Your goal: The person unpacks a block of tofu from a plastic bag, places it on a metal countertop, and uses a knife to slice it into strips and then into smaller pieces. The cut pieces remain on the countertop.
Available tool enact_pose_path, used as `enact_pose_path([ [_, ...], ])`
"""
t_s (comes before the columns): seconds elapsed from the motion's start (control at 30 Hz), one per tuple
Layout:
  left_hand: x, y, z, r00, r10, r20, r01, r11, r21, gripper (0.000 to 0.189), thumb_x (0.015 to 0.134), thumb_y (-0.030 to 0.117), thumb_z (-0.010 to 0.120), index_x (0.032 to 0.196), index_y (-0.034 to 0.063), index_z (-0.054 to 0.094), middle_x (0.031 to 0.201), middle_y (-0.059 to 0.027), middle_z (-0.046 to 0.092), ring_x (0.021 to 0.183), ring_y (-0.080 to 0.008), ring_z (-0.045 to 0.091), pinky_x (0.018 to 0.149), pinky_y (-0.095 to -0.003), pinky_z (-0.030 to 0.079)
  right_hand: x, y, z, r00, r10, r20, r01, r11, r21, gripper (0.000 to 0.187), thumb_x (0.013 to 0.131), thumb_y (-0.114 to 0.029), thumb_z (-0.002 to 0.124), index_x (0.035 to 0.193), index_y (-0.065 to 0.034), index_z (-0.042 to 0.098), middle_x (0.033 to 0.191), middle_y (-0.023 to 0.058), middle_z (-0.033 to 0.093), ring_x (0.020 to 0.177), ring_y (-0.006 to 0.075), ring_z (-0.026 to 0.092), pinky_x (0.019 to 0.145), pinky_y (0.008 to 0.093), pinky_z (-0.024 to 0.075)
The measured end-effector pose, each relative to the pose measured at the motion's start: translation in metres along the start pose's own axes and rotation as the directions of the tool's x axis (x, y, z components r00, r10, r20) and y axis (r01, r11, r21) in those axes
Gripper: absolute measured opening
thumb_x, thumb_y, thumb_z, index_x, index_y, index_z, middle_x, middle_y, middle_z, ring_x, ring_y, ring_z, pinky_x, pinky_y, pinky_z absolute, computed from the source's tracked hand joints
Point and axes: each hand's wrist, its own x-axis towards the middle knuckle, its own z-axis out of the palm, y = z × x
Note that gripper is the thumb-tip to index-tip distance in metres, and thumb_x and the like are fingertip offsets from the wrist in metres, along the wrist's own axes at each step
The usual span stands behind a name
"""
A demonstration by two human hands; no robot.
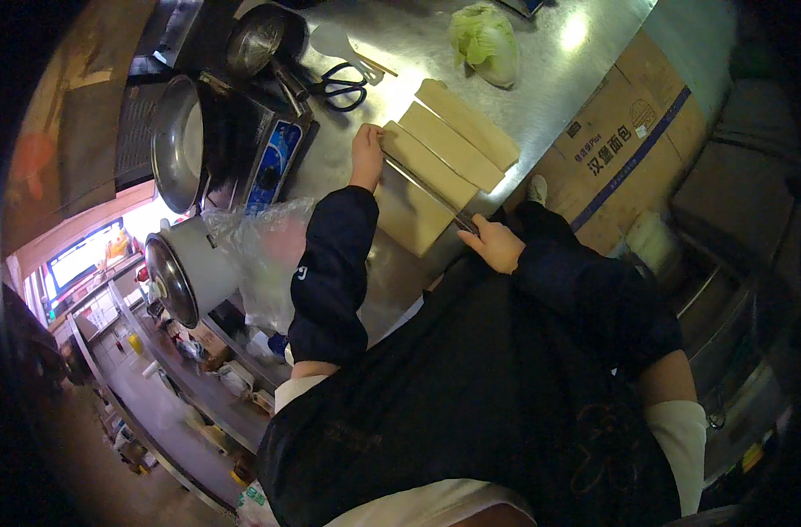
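A flat tan sheet, cut into strips point(449, 141), lies on the steel table; its material cannot be told for sure. My right hand point(501, 245) grips the dark handle of a long knife point(421, 184). The blade runs diagonally along the edge between one strip and the near piece point(410, 221). At the blade's far end is my left hand point(367, 157), with its fingertips on the corner of the strip by the blade's tip. Whether those fingers pinch the blade or only press the strip is unclear.
Napa cabbage point(486, 46) lies beyond the strips. Black-handled scissors point(344, 87) and a pale ladle point(334, 43) are at the back left. A pan point(176, 145), a portable stove point(275, 158), a lidded pot point(196, 263) and a plastic bag point(268, 263) stand left. Cardboard boxes point(624, 132) are right.
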Motion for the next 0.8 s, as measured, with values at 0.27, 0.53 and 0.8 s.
enact_pose_path([
  [0.27,-0.005,-0.005,0.005,0.997,0.078,0.008,-0.079,0.991,0.11,0.019,0.093,0.012,0.042,0.083,0.0007,0.055,0.086,-0.0144,0.058,0.085,-0.0319,0.051,0.078,-0.0395,0.041,0.007,0.023,0.005,0.998,-0.01,-0.065,0.004,0.997,-0.083,0.047,0.091,-0.044,0.049,0.106,0.0004,0.05,0.085,0.0255,0.063,0.081,0.0427,0.06,0.069,0.0488,0.0474],
  [0.53,0.0,-0.001,-0.002,0.977,0.212,-0.032,-0.189,0.921,0.342,0.018,0.092,0.013,0.043,0.084,0.0033,0.057,0.086,-0.0126,0.057,0.088,-0.0319,0.05,0.079,-0.0408,0.039,0.011,0.015,0.005,0.997,-0.034,-0.064,0.024,0.988,-0.153,0.048,0.091,-0.044,0.047,0.103,0.0029,0.049,0.082,0.0265,0.062,0.078,0.0443,0.06,0.069,0.0498,0.0481],
  [0.8,0.013,0.007,-0.029,0.991,0.122,-0.057,-0.085,0.894,0.439,0.023,0.093,0.021,0.044,0.088,0.0039,0.059,0.09,-0.0144,0.06,0.09,-0.033,0.054,0.079,-0.0423,0.04,0.03,0.003,-0.004,0.992,-0.121,-0.041,0.113,0.982,-0.148,0.041,0.091,-0.039,0.049,0.105,-0.0001,0.048,0.08,0.0259,0.062,0.076,0.0428,0.06,0.066,0.0497,0.0467],
])
